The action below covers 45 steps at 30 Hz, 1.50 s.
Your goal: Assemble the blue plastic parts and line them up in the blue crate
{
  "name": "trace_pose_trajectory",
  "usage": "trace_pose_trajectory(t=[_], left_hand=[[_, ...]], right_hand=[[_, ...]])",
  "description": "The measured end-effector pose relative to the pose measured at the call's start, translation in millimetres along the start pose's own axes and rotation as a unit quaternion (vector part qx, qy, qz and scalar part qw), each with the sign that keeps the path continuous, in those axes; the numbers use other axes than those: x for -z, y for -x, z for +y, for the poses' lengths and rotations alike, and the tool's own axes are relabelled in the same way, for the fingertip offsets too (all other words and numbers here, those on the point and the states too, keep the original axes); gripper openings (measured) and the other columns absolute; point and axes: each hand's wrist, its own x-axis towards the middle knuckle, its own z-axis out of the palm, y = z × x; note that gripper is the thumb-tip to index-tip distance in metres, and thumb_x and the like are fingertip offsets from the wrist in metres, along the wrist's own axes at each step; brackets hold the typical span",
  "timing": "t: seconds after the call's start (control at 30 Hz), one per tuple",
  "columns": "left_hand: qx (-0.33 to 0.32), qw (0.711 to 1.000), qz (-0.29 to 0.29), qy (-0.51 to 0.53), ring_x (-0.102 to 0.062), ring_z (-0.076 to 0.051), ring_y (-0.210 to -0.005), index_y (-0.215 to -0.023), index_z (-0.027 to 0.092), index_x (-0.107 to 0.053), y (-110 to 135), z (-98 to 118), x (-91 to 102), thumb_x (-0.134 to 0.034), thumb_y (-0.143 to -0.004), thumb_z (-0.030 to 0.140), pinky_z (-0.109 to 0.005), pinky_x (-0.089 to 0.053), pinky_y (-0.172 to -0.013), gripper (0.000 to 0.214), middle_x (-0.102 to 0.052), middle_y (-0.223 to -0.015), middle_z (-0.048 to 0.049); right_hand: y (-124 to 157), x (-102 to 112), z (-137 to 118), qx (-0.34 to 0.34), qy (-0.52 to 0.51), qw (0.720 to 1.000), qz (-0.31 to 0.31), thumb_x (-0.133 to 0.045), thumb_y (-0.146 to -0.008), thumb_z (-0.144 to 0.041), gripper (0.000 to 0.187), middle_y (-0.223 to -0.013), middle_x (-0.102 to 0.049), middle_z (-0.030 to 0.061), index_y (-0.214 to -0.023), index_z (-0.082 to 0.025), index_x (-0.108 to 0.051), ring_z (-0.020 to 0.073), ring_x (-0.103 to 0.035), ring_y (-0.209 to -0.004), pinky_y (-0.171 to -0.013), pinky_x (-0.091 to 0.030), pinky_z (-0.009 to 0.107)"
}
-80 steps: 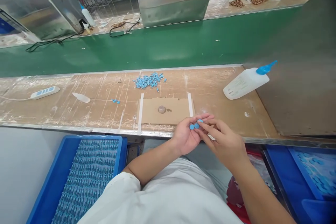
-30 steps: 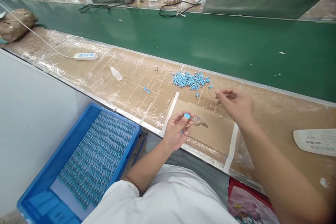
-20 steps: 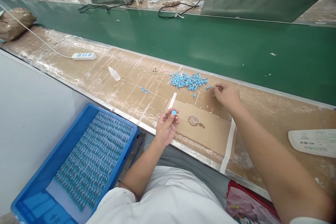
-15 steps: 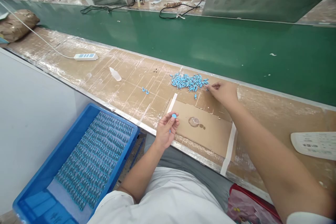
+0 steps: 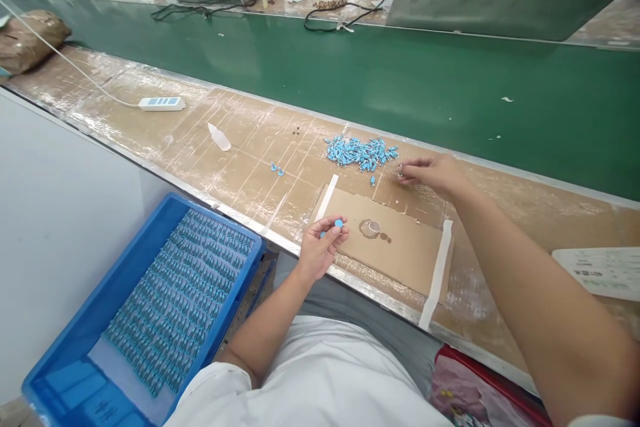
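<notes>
My left hand (image 5: 320,250) hovers at the near edge of the bench, its fingertips pinched on a small round blue cap (image 5: 339,223). My right hand (image 5: 433,172) reaches out to the right end of a pile of small blue parts (image 5: 361,151); its fingers are curled low on the bench, and I cannot make out anything in them. Between the hands lies a taped-down cardboard sheet (image 5: 395,247) with a small clear dish (image 5: 369,228) on it.
A blue tray (image 5: 95,340) of blue parts in rows sits low at my left. A white power strip (image 5: 161,103), a small clear bottle (image 5: 219,138) and two loose blue parts (image 5: 277,169) lie on the bench. A green conveyor belt (image 5: 400,80) runs behind. A white bottle (image 5: 600,270) lies at right.
The hands were together over the cardboard; my right hand then reached out to the blue pile and stays there. My left hand keeps the blue cap, shifting slightly. The view turned left.
</notes>
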Motion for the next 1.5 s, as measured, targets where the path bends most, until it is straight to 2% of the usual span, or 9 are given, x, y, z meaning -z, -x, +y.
trace_pose_trajectory(t=[0.07, 0.23, 0.37, 0.5, 0.67, 0.9, 1.2, 1.4, 1.5], left_hand=[[0.006, 1.000, 0.006, -0.002, -0.071, -0.009, -0.078, -0.098, 0.014, -0.078, 0, 0, 0.2, -0.092, -0.065, 0.025, -0.020, -0.058, -0.078, 0.037, -0.076, -0.104, -0.0086], [0.006, 1.000, 0.001, -0.001, -0.072, -0.009, -0.078, -0.098, 0.015, -0.079, 0, 0, -1.1, -0.092, -0.066, 0.024, -0.019, -0.058, -0.077, 0.036, -0.077, -0.102, -0.0079], [0.001, 1.000, -0.008, 0.002, -0.071, -0.009, -0.076, -0.096, 0.016, -0.079, 0, -1, -2.2, -0.092, -0.066, 0.025, -0.018, -0.058, -0.074, 0.033, -0.077, -0.099, -0.0072], [-0.004, 1.000, -0.011, 0.006, -0.072, -0.009, -0.076, -0.096, 0.015, -0.078, 0, -1, -2.0, -0.091, -0.067, 0.026, -0.018, -0.057, -0.075, 0.034, -0.077, -0.099, -0.0077], [-0.007, 1.000, -0.014, 0.006, -0.073, -0.011, -0.081, -0.097, 0.015, -0.078, 1, -1, -2.9, -0.091, -0.067, 0.025, -0.021, -0.057, -0.080, 0.035, -0.077, -0.102, -0.0079], [0.005, 1.000, -0.012, 0.010, -0.074, -0.013, -0.086, -0.100, 0.014, -0.077, 2, -1, -3.4, -0.090, -0.068, 0.022, -0.025, -0.057, -0.089, 0.036, -0.076, -0.107, -0.0090], [0.019, 1.000, -0.017, 0.014, -0.074, -0.014, -0.087, -0.102, 0.013, -0.077, 1, -1, -1.5, -0.089, -0.069, 0.022, -0.026, -0.057, -0.091, 0.036, -0.076, -0.106, -0.0095], [0.006, 0.999, -0.037, 0.016, -0.074, -0.011, -0.084, -0.100, 0.015, -0.077, 2, 0, -2.5, -0.088, -0.071, 0.022, -0.018, -0.058, -0.081, 0.031, -0.077, -0.102, -0.0067], [0.011, 0.999, -0.033, 0.013, -0.074, -0.011, -0.084, -0.100, 0.014, -0.077, 2, 0, -2.5, -0.087, -0.071, 0.021, -0.019, -0.057, -0.082, 0.031, -0.076, -0.103, -0.0074]], right_hand=[[14, 1, 9, 0.010, -0.073, 0.997, -0.009, -0.084, -0.078, -0.018, 0.017, -0.083, -0.074, 0.0110, -0.085, -0.010, -0.069, 0.0160, -0.070, -0.067, -0.068, -0.060, 0.025], [62, -7, 28, 0.048, -0.170, 0.984, -0.011, -0.100, -0.049, -0.045, 0.056, -0.081, -0.074, 0.0097, -0.086, -0.013, -0.074, 0.0192, -0.071, -0.067, -0.061, -0.063, 0.025], [104, -33, 41, 0.156, -0.161, 0.972, 0.068, -0.095, -0.064, -0.046, 0.047, -0.081, -0.074, 0.0060, -0.097, -0.018, -0.077, 0.0156, -0.071, -0.068, -0.061, -0.062, 0.023], [129, -59, 63, 0.297, -0.089, 0.936, 0.165, -0.085, -0.080, -0.038, 0.026, -0.094, -0.076, 0.0049, -0.099, -0.023, -0.079, 0.0188, -0.073, -0.079, -0.076, -0.063, 0.032], [129, -70, 88, 0.398, 0.003, 0.892, 0.214, -0.079, -0.086, -0.031, 0.017, -0.095, -0.076, 0.0026, -0.102, -0.027, -0.078, 0.0205, -0.073, -0.082, -0.079, -0.062, 0.035], [127, -77, 84, 0.505, 0.052, 0.832, 0.222, -0.075, -0.088, -0.022, 0.014, -0.090, -0.076, 0.0030, -0.102, -0.025, -0.076, 0.0178, -0.069, -0.069, -0.066, -0.059, 0.033], [123, -75, 86, 0.527, 0.083, 0.816, 0.224, -0.073, -0.090, -0.021, 0.011, -0.091, -0.076, 0.0038, -0.100, -0.024, -0.075, 0.0205, -0.072, -0.078, -0.073, -0.060, 0.035], [124, -74, 84, 0.539, 0.086, 0.812, 0.209, -0.073, -0.089, -0.019, 0.014, -0.091, -0.075, 0.0027, -0.102, -0.026, -0.075, 0.0201, -0.072, -0.078, -0.073, -0.059, 0.034], [125, -74, 85, 0.529, 0.082, 0.822, 0.195, -0.072, -0.089, -0.021, 0.015, -0.091, -0.075, 0.0023, -0.102, -0.028, -0.076, 0.0202, -0.072, -0.079, -0.074, -0.060, 0.035]])
